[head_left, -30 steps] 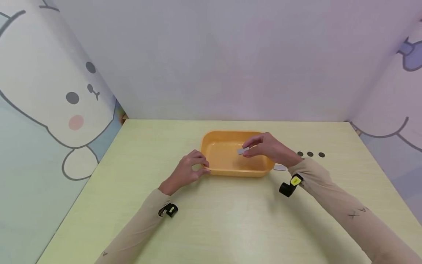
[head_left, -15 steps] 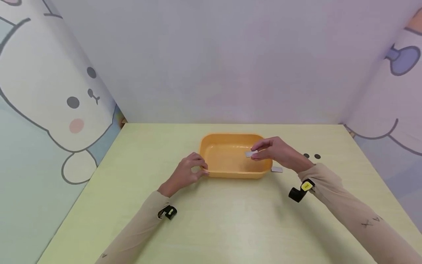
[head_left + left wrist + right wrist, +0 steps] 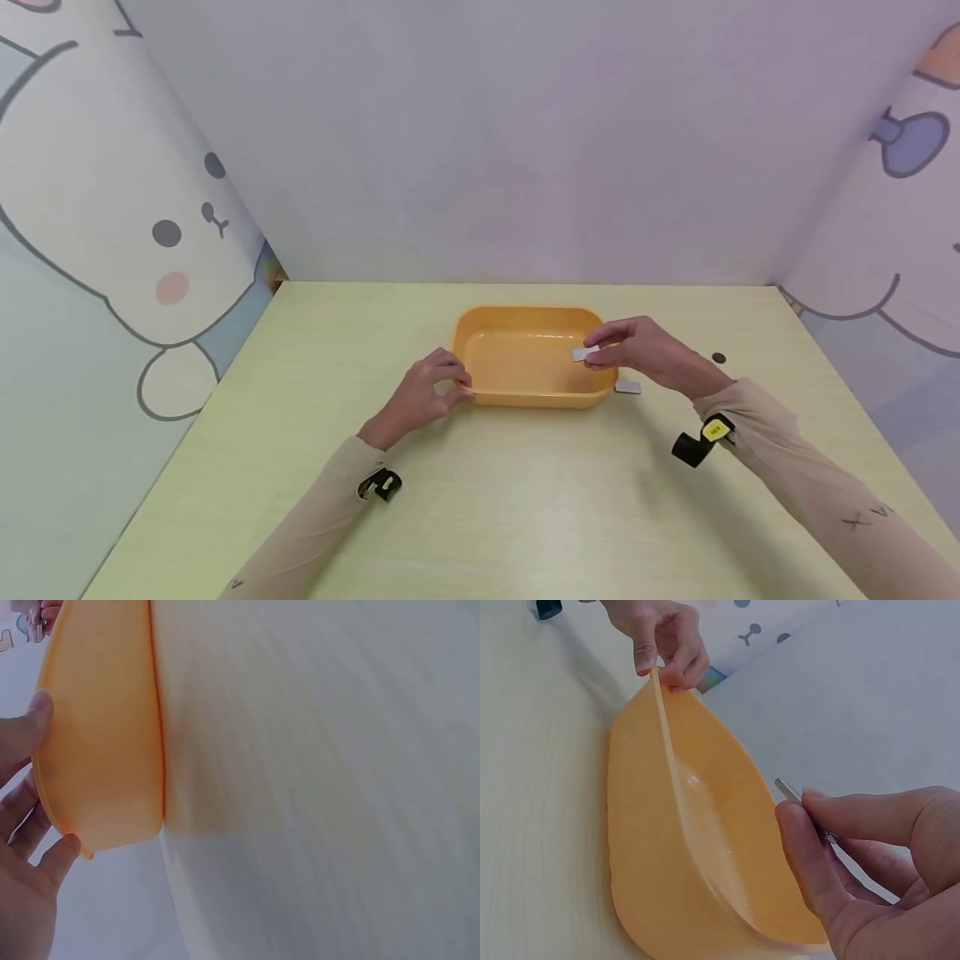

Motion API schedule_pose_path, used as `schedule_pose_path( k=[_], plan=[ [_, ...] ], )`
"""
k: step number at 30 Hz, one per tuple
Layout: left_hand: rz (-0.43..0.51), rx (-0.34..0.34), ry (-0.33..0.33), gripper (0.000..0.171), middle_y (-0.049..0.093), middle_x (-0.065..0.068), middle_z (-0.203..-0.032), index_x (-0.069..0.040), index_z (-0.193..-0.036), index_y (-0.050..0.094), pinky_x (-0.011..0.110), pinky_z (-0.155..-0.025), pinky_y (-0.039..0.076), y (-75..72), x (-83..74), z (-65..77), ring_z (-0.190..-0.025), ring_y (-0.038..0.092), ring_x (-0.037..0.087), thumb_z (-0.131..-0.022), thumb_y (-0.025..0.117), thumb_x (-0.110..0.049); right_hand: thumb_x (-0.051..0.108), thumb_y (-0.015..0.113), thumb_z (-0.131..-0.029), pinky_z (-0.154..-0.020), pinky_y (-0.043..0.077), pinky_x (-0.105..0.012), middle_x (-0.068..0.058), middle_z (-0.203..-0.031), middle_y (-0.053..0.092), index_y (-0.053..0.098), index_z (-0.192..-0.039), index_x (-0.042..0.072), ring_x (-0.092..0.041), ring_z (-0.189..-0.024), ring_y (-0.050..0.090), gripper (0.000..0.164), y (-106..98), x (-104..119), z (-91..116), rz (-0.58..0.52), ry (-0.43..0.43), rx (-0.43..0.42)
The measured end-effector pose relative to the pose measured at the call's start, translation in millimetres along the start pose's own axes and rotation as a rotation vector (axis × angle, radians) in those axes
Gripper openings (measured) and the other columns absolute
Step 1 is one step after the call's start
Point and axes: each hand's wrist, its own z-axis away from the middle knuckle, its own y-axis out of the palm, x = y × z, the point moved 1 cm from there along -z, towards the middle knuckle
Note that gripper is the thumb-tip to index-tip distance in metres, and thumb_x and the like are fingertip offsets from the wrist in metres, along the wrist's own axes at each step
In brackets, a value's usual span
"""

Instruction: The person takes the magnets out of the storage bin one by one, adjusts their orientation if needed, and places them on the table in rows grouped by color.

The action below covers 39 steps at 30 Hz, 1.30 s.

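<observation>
My left hand (image 3: 422, 392) pinches the near-left corner of the orange plastic tray (image 3: 536, 400), thumb outside the rim and fingers over it. Over the right side of the tray, my right hand (image 3: 651, 354) holds a small flat silver-white rectangular piece (image 3: 584, 354) between thumb and fingertips. Seen edge-on in the right wrist view, the rectangular piece (image 3: 788, 790) is thin and metallic, partly hidden by the fingers. A similar flat rectangular piece (image 3: 627, 387) lies on the table just outside the tray's near-right corner.
A small black disc (image 3: 718, 357) lies on the table (image 3: 525, 500) behind my right wrist. A plain pale wall (image 3: 480, 142) closes off the back, and panels with cartoon figures stand at both sides.
My right hand has shifted right with the rectangular piece, from above the tray's middle toward its right side. More black discs showed earlier; the right arm now covers their place. Left hand keeps its grip.
</observation>
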Motion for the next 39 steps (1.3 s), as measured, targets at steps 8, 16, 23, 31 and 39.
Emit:
schedule_pose_path(
  k=[8, 16, 23, 31, 39],
  plan=[
    [-0.001, 0.002, 0.003, 0.014, 0.061, -0.005, -0.086, -0.012, -0.078, 0.07, 0.029, -0.073, 0.046, 1.7, 0.5, 1.4, -0.085, 0.053, 0.011, -0.072, 0.083, -0.013, 0.005, 0.073, -0.081, -0.086, 0.05, -0.035, -0.012, -0.099, 0.068, 0.058, -0.111, -0.008, -0.02, -0.091, 0.067, 0.035, -7, -1, 8, -0.026, -0.016, 0.013],
    [0.011, -0.004, 0.012, 0.014, 0.06, -0.004, -0.085, -0.012, -0.078, 0.069, 0.029, -0.073, 0.046, 1.5, -1.8, -2.1, -0.085, 0.052, 0.012, -0.072, 0.082, -0.011, 0.005, 0.073, -0.082, -0.087, 0.05, -0.037, -0.012, -0.1, 0.067, 0.059, -0.111, -0.007, -0.025, -0.091, 0.066, 0.034, -16, -5, 14, -0.033, -0.018, 0.001],
    [0.004, -0.003, 0.0, 0.015, 0.06, -0.004, -0.085, -0.012, -0.078, 0.07, 0.03, -0.074, 0.046, -0.2, -3.6, -1.5, -0.085, 0.053, 0.012, -0.071, 0.083, -0.011, 0.005, 0.073, -0.082, -0.089, 0.048, -0.04, -0.012, -0.1, 0.065, 0.061, -0.109, -0.004, -0.028, -0.093, 0.066, 0.031, -22, -7, 20, -0.033, -0.014, -0.014],
    [-0.013, -0.002, 0.011, 0.015, 0.06, -0.005, -0.085, -0.012, -0.078, 0.069, 0.031, -0.076, 0.046, 0.4, -1.3, -1.1, -0.086, 0.052, 0.012, -0.072, 0.082, -0.013, 0.002, 0.069, -0.084, -0.089, 0.048, -0.039, -0.01, -0.098, 0.064, 0.063, -0.106, 0.0, -0.023, -0.091, 0.066, 0.022, -32, -11, 28, -0.051, -0.006, -0.022],
    [-0.006, 0.005, 0.0, 0.014, 0.06, -0.005, -0.086, -0.013, -0.079, 0.069, 0.03, -0.076, 0.046, 0.6, -0.8, -0.1, -0.086, 0.052, 0.012, -0.073, 0.082, -0.014, 0.002, 0.068, -0.085, -0.085, 0.051, -0.034, -0.009, -0.099, 0.064, 0.061, -0.109, -0.003, -0.019, -0.091, 0.067, 0.026, -40, -14, 37, -0.062, -0.013, -0.016]
  ],
)
